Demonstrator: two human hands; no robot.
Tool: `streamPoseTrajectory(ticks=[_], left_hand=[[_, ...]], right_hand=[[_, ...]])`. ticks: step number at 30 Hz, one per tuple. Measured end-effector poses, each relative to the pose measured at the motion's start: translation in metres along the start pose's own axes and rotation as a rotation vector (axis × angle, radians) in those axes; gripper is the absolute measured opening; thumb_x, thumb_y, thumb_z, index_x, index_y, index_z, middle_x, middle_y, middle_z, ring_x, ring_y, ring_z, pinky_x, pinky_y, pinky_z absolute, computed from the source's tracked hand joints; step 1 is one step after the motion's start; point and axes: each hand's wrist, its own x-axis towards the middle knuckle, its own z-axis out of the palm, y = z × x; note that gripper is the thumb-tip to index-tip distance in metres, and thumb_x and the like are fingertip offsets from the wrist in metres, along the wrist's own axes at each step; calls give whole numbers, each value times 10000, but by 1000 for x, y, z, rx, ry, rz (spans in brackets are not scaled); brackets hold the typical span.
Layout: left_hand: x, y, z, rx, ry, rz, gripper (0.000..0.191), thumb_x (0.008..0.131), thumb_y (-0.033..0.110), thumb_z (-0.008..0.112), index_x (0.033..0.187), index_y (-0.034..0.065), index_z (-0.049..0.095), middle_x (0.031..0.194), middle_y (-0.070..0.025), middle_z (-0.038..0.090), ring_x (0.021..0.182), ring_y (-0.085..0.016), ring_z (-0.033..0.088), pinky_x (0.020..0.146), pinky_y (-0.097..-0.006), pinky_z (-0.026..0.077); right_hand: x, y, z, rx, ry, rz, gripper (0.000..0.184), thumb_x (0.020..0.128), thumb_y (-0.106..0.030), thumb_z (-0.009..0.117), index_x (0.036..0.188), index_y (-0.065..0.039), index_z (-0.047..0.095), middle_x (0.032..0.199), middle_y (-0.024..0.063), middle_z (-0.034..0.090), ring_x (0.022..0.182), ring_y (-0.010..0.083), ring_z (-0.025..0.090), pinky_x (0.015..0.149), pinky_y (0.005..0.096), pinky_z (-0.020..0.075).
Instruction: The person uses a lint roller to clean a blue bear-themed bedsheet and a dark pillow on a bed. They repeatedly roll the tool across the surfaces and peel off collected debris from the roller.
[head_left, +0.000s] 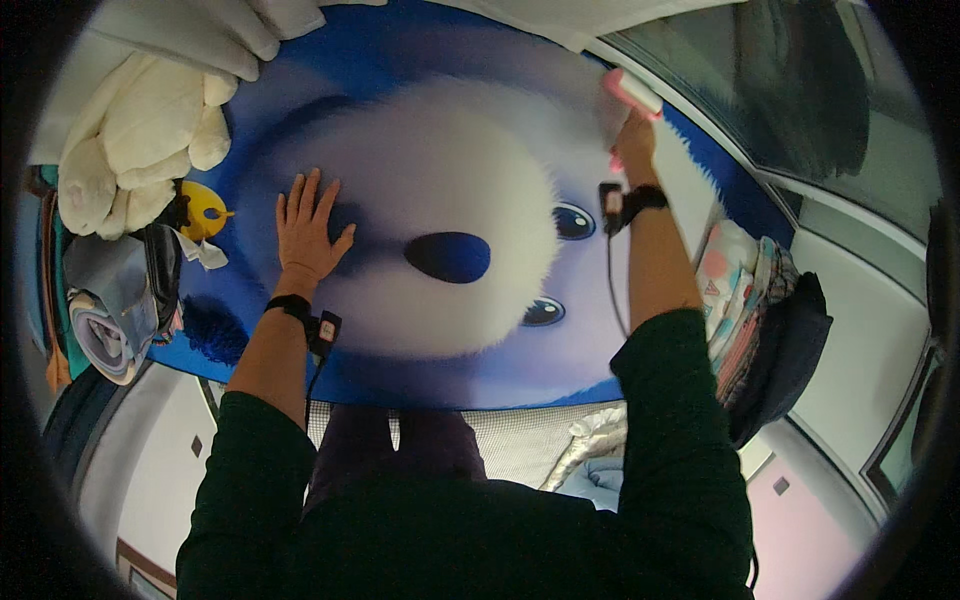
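Observation:
A large blue mat or sheet (442, 172) printed with a white furry animal face lies spread before me. On its left part my left hand (309, 225) rests flat, palm down, fingers spread, holding nothing. At the upper right, my right hand (636, 146) grips a pink-handled lint roller (634, 91) with a white roll, over the mat near its far right edge. The fingers of that hand are partly hidden. Both wrists wear black straps with small cabled devices.
A cream plush toy (154, 127), a yellow object (204, 211) and a rolled grey-blue cloth (112, 300) are at the left. Folded clothes (780, 330) lie at the right. A glass panel (795, 90) borders the upper right, and a pale curtain (217, 26) hangs at the upper left.

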Motion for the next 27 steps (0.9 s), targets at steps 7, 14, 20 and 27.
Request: streamPoseTrajectory(ticks=[7, 14, 20, 27], left_hand=[[-1, -1, 6, 11, 65, 37, 618, 822, 462, 556, 1374, 227, 408, 1490, -74, 276, 1380, -303, 219, 1110, -523, 151], [1, -2, 10, 76, 100, 67, 651, 839, 435, 558, 1416, 230, 339, 1497, -62, 267, 1387, -290, 213, 1105, -530, 156], [-2, -11, 23, 94, 144, 104, 634, 857, 443, 539, 1422, 256, 319, 1506, -41, 241, 1395, -269, 192, 1118, -502, 154], [31, 43, 12, 257, 55, -7, 623, 865, 409, 535, 1419, 222, 322, 1492, -89, 259, 1388, -291, 203, 1095, -555, 152]], right_hand=[[-59, 39, -6, 95, -35, 62, 478, 969, -435, 328, 1045, -9, 533, 824, 249, 609, 670, 377, 629, 580, 451, 491], [-378, 174, 21, -14, 100, -39, 355, 975, -335, 378, 1074, -7, 472, 890, 317, 577, 817, 524, 541, 644, 557, 417], [-587, 208, 28, 19, -125, 383, 395, 971, -344, 382, 1153, 2, 439, 814, 289, 602, 713, 468, 590, 589, 524, 457], [-547, 197, 33, -23, -25, 327, 362, 973, -340, 385, 1084, 0, 443, 799, 301, 601, 742, 498, 575, 602, 549, 450]])
